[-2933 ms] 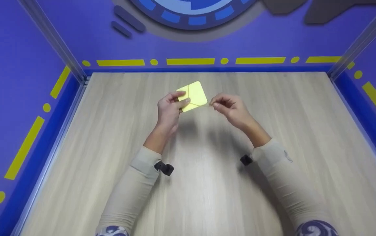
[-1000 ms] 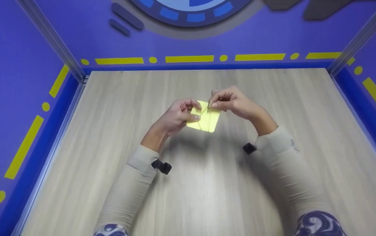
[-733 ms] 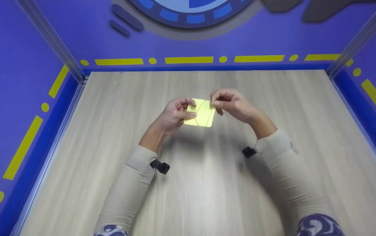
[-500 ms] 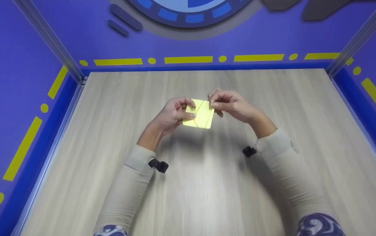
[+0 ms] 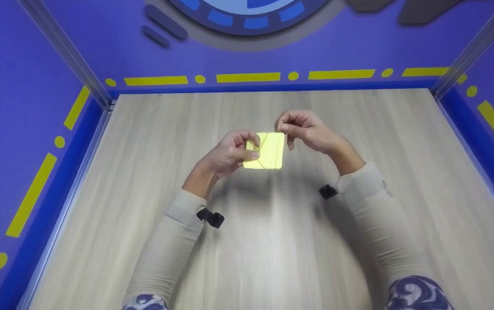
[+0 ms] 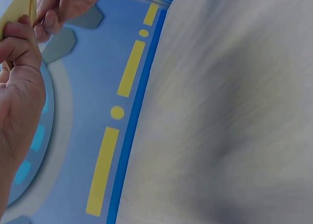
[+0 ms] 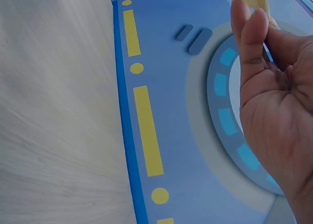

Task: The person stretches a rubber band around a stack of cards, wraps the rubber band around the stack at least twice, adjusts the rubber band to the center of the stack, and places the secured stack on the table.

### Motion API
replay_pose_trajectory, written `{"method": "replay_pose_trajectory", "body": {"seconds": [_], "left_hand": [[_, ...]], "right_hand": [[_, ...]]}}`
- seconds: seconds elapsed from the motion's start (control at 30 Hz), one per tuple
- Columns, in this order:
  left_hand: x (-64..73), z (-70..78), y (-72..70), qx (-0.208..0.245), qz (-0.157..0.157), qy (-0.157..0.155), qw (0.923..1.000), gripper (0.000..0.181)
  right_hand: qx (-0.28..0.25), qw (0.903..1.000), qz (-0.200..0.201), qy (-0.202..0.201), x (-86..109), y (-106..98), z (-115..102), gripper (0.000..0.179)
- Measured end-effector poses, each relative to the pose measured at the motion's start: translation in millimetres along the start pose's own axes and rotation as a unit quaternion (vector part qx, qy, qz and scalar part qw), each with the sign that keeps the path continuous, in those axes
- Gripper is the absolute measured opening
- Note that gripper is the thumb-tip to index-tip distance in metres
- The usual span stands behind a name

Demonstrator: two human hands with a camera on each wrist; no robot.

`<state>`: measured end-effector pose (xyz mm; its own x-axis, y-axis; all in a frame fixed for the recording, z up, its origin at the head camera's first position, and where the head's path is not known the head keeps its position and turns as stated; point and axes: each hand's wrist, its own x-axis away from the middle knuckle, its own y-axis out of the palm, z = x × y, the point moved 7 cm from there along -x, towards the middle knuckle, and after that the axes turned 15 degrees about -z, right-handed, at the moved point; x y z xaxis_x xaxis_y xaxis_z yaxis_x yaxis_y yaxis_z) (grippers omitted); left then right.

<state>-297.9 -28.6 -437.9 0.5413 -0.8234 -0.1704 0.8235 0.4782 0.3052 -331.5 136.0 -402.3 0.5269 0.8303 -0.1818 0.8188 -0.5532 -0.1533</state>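
Observation:
My left hand (image 5: 231,153) grips a yellow square card (image 5: 271,150) with rounded corners by its left side, thumb on the front face. The card is held up above the table. A thin rubber band (image 5: 277,151) crosses the card, one strand near the right edge and others slanting toward the left thumb. At the card's upper right corner, my right hand (image 5: 306,130) has thumb and forefinger pinched together on the band. Part of the card (image 6: 13,12) shows at the top left of the left wrist view, the right fingers close beside it.
A wood-grain table (image 5: 264,249) lies under both hands. Blue panels with yellow dashes (image 5: 249,77) enclose it at the back and sides. Metal posts (image 5: 68,51) stand at the rear corners. A black camera mount sits on each wrist.
The card has come lower and turned squarer. The right hand, earlier drawing the band out to the right, moved onto the card's right side, then rose slightly to its upper corner.

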Motion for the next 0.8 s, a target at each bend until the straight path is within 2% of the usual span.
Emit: {"method": "replay_pose_trajectory", "body": {"seconds": [0.13, 0.4, 0.53, 0.63, 0.73, 0.8], "left_hand": [[-5.5, -0.7, 7.0, -0.007, -0.009, -0.009, 0.9999, 0.015], [-5.0, -2.8, 4.3, -0.029, 0.037, -0.026, 0.9986, 0.017], [-4.7, -4.8, 0.8, -0.05, 0.081, -0.043, 0.9945, 0.021], [-5.0, -4.7, -2.9, -0.069, 0.121, -0.051, 0.9889, 0.026], [-5.7, -4.4, -5.4, -0.086, 0.148, -0.055, 0.9837, 0.031], [-6.3, -4.3, -5.5, -0.097, 0.152, -0.057, 0.982, 0.033]], "right_hand": [[-0.007, 0.9999, -0.011, 0.0, -1.2, 2, 1, 0.018], [-0.034, 0.9994, 0.001, 0.007, 5.4, -2, 10, 0.018], [-0.058, 0.9977, 0.033, 0.01, 7.4, -3, 17, 0.021], [-0.055, 0.9957, 0.071, 0.023, 8.2, -3, 21, 0.026], [-0.026, 0.9925, 0.106, 0.056, 7.8, -1, 22, 0.029], [0.0, 0.9886, 0.125, 0.084, 6.6, 1, 22, 0.032]]}}
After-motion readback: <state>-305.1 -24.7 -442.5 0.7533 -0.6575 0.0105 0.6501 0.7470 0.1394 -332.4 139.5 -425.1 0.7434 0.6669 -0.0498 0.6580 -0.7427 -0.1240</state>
